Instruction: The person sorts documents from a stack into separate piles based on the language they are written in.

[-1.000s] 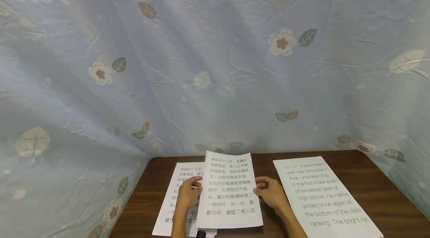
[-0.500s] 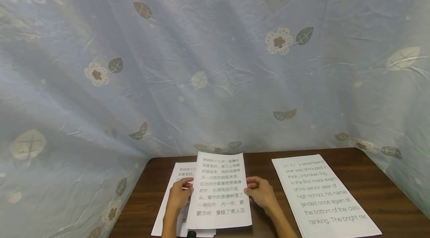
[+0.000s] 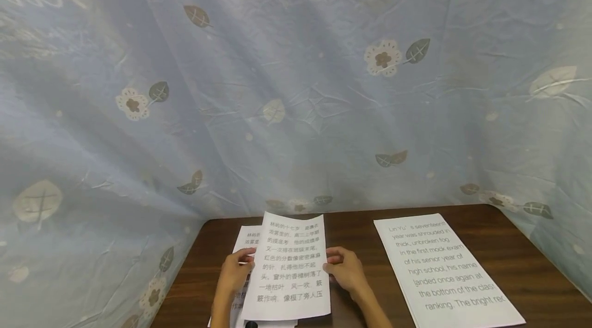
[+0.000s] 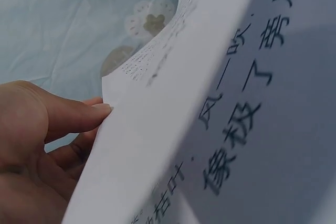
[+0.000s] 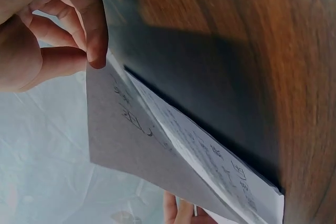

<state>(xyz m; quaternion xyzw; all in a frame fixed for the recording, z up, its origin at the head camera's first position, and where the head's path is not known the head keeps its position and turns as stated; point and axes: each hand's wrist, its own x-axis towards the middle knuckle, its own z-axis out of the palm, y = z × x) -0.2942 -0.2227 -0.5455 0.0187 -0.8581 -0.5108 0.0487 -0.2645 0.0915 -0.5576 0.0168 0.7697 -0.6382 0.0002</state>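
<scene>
A white sheet of paper point(image 3: 289, 266) printed with Chinese characters is raised and tilted between both hands. My left hand point(image 3: 233, 272) pinches its left edge; the left wrist view shows the thumb point(image 4: 84, 116) on top. On the opposite side, my right hand point(image 3: 347, 270) holds the right edge between thumb and fingers. Beneath lies a stack of similar Chinese-printed pages point(image 3: 246, 235), mostly covered by the sheet in the head view. From the right wrist, a gap shows between the lifted sheet point(image 5: 126, 121) and the stack point(image 5: 202, 148).
To the right, a stack of English-printed pages point(image 3: 444, 269) lies on the dark wooden table point(image 3: 356, 225). A small black object point(image 3: 251, 324) shows at the bottom edge of the head view. A pale blue patterned cloth point(image 3: 296, 86) hangs behind the table.
Both hands have carried the sheet leftward, so it covers more of the left stack. It also sits slightly lower in view. The right stack stays put.
</scene>
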